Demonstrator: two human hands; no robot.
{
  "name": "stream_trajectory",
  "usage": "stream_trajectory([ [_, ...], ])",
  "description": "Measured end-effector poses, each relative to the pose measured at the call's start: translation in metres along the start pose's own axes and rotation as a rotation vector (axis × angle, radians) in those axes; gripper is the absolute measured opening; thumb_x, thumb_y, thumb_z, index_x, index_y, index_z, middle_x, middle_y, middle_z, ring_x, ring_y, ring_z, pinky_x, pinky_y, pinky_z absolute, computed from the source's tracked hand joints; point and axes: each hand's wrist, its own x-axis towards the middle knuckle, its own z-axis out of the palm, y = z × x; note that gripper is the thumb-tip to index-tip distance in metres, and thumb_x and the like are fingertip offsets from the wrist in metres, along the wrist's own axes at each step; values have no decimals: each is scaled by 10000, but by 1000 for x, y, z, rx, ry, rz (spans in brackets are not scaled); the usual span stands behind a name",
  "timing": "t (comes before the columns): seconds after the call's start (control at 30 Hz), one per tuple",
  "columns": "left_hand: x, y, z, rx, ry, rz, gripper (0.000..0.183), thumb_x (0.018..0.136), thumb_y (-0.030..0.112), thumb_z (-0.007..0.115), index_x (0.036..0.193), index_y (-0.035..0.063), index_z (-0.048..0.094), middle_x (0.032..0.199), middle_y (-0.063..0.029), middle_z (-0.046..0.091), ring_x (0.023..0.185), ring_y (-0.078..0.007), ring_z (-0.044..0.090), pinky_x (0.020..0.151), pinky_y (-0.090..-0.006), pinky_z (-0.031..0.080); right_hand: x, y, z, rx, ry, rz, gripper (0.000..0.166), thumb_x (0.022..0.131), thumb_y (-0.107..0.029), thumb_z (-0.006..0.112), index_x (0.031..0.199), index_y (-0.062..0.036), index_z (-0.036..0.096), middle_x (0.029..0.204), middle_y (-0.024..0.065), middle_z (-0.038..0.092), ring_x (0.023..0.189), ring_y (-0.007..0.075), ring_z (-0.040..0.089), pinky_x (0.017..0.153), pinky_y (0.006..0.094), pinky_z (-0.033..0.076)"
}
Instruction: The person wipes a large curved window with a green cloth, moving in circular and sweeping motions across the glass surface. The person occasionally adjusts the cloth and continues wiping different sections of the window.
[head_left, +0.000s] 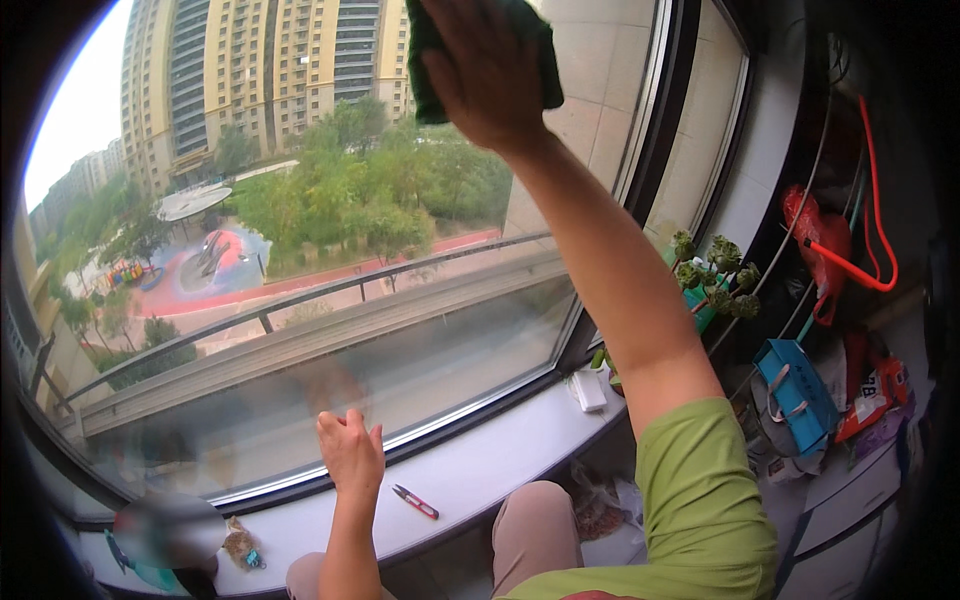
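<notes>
My right hand (491, 82) is raised high, pressing a dark green cloth (553, 67) flat against the upper part of a large window pane (450, 300). The fingertips run up to the picture's top edge. Lower down, my left hand (351, 450) is near the bottom of the pane, its fingers curled and the thumb up, with no object seen in it; whether it touches the glass cannot be told. On the white windowsill (480, 480), to the right of my left wrist, lies a pair of red-handled thread snips (415, 502).
At the sill's left end are a small furry item with a teal clip (241, 544) and a blurred round object (169, 529). A white box (589, 390) and succulents (724, 277) stand right. Beyond are a blue gift bag (799, 397), red plastic bag (821, 240) and orange hose (874, 187).
</notes>
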Motion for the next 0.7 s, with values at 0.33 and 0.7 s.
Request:
stream_trajectory([
  [0.33, 13, 15, -20, 120, 269, 372, 574, 808, 77, 752, 1347, 69, 555, 1505, -155, 424, 1418, -342, 364, 1116, -443, 343, 17, 171, 14, -493, 62, 196, 535, 968, -60, 465, 1476, -8, 305, 1528, 153, 336, 1375, 294, 383, 1166, 419, 298],
  [0.7, 18, 16, -13, 121, 124, 364, 768, 826, 95, 738, 1506, 43, 384, 1640, -146, 184, 1517, -370, 119, 1227, -473, 177, -106, 219, 21, -245, 231, 643, 548, 1043, -387, 334, 1493, -77, 374, 1521, 183, 390, 1389, 403, 349, 1150, 516, 249],
])
